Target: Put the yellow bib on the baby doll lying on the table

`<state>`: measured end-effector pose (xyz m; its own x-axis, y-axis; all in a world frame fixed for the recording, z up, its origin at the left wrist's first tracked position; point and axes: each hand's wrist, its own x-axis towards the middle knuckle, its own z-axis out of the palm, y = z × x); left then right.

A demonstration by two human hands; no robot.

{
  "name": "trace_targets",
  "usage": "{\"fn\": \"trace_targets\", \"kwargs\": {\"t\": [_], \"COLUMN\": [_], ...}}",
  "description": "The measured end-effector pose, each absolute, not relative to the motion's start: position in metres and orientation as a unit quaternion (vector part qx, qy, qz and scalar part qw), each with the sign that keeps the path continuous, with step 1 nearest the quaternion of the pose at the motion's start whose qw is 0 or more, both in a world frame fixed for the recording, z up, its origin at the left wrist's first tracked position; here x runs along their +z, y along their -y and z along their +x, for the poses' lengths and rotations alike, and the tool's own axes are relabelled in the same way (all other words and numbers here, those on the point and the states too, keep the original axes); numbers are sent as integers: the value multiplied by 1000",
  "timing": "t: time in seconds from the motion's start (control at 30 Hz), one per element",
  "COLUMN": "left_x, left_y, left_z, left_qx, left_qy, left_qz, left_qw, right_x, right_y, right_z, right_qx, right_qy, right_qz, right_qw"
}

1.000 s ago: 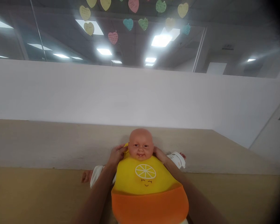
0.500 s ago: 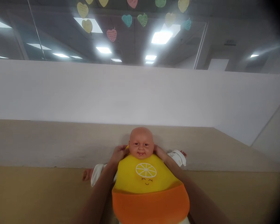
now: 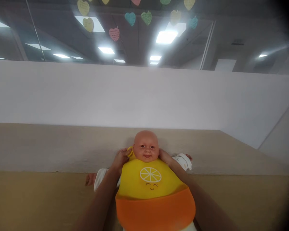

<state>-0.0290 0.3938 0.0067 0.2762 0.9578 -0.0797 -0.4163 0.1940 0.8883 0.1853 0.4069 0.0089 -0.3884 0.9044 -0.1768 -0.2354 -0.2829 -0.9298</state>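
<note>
A baby doll (image 3: 146, 142) in white clothes lies on its back with its arms spread. Over its chest lies a yellow bib (image 3: 135, 179) printed with a lemon slice and a smiling face, with an orange pocket along its lower edge. Beside the doll's neck, my left hand (image 3: 121, 158) pinches the bib's yellow neck strap, which shows as a small loop at the fingertips. On the other side of the neck is my right hand (image 3: 164, 155), its fingers hidden behind the doll's head.
The doll lies on a wooden surface (image 3: 50, 199) with a seam running across it. Behind stands a white wall (image 3: 110, 93), topped by glass with several heart-shaped notes (image 3: 130, 19). The doll's sleeved arms (image 3: 183, 161) stick out to both sides.
My left hand has shifted slightly left, away from the doll's neck, and more of the yellow strap shows. The doll's head has turned a little. My right hand stays in place.
</note>
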Motion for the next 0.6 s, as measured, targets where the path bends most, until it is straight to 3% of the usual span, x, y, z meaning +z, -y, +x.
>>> {"fn": "trace_targets", "kwargs": {"t": [0.23,0.4,0.6], "left_x": [10,12,13], "left_y": [-389,-385,-381], "left_z": [-30,-31,-30], "left_qx": [479,486,498], "left_qy": [-265,-253,-269], "left_qz": [380,400,413], "left_qw": [746,735,714], "right_x": [6,-3,3], "right_y": [-408,-413,-408], "right_z": [186,188,186], "right_qx": [711,747,683], "right_qy": [440,426,470], "right_qz": [-352,-330,-357], "right_qw": [421,390,430]}}
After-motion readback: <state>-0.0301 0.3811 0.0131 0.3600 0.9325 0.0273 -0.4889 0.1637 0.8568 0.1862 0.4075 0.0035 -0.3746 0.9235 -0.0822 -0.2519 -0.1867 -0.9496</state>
